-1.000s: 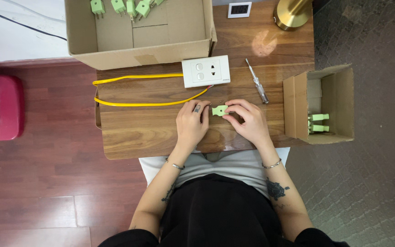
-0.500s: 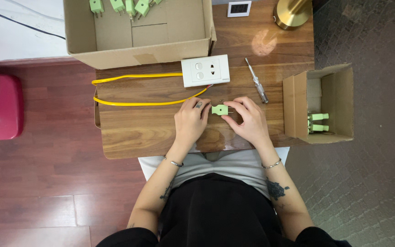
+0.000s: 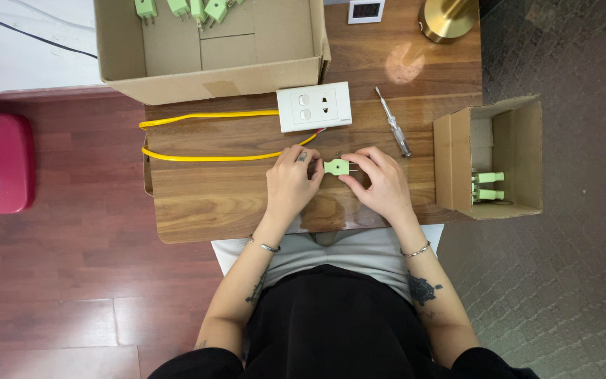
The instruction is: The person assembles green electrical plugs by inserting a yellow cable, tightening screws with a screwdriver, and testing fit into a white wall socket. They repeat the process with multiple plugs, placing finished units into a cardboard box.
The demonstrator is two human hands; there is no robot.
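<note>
Big open brown cardboard box [image 3: 212,52] at table's top-left; smaller open brown box [image 3: 489,158] at right edge; small white-framed dark screen [image 3: 366,10] at top centre.

The wooden table [image 3: 205,203] has a smooth, slightly glossy grain. On it, the green plug [image 3: 337,167] looks like matt plastic; behind it lie a glossy white plastic switch plate [image 3: 315,107], a metal-shafted screwdriver [image 3: 393,129] and matt cardboard boxes [image 3: 212,67].

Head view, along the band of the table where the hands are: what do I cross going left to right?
Yellow cable → left hand → green plug held between both hands → right hand → screwdriver → small open cardboard box holding more green plugs.
</note>
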